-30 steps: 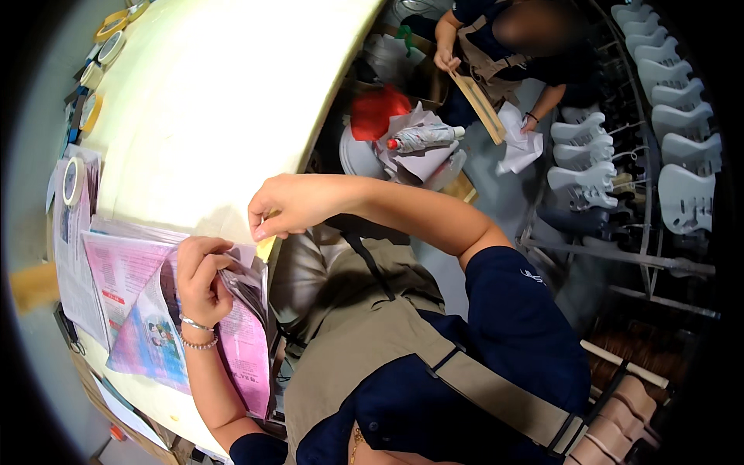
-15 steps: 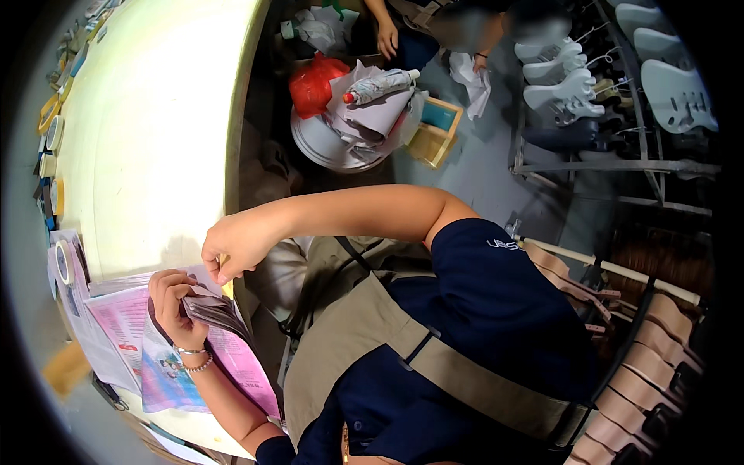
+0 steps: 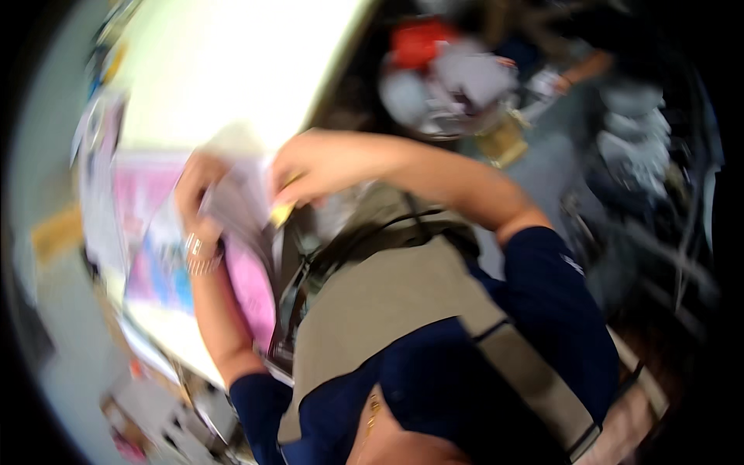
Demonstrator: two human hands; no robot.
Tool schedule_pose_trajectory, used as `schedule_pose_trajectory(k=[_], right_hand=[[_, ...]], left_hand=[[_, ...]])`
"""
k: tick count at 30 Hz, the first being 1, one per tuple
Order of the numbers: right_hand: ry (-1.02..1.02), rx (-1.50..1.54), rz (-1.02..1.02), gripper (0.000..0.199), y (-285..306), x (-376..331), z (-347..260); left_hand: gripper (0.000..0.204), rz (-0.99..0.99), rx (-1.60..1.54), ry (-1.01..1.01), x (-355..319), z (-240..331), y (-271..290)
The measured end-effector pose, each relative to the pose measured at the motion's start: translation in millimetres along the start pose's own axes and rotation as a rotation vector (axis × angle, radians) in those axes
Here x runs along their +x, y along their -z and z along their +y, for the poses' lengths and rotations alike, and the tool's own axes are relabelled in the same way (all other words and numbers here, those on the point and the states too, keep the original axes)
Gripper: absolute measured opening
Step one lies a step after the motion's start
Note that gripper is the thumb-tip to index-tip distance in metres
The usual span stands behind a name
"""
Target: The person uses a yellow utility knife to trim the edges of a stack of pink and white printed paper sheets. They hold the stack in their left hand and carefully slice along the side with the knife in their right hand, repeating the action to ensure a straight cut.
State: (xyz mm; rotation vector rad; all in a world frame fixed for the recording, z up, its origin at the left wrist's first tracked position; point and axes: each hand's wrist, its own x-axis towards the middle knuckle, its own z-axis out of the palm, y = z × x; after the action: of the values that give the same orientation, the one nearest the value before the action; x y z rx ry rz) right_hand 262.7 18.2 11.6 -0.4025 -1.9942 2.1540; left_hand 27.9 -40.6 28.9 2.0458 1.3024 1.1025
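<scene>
The picture is smeared by motion. My left hand, with bracelets at its wrist, is closed on a stack of greyish sheets above the table edge. Beneath that hand lie pink and blue printed papers. My right hand is beside the stack, fingers curled around a small yellow thing that pokes out below them; its kind cannot be made out.
A pale table stretches away from me. Beyond its right edge are a red bag, crumpled paper and a wooden box. Pale guitar bodies hang at the right. Another person's arm shows at the back.
The view has swung, so the table and background sit further right and higher in the picture. Both hands stay near the sheets; more of the yellow thing shows below my right hand.
</scene>
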Motion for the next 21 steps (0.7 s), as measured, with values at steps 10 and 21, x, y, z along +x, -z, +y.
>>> schedule_pose_trajectory(k=[10, 21], right_hand=[[-0.262, 0.049, 0.043, 0.018, -60.4, -8.8, -22.4], [-0.334, 0.124, -0.143, 0.016, -149.5, 1.6, -17.8]], left_hand=[[0.021, 0.007, -0.389, 0.033, 0.2, -11.8, 12.3], [0.02, 0.15, -0.86, 0.083, 5.9, -33.4, 6.8]])
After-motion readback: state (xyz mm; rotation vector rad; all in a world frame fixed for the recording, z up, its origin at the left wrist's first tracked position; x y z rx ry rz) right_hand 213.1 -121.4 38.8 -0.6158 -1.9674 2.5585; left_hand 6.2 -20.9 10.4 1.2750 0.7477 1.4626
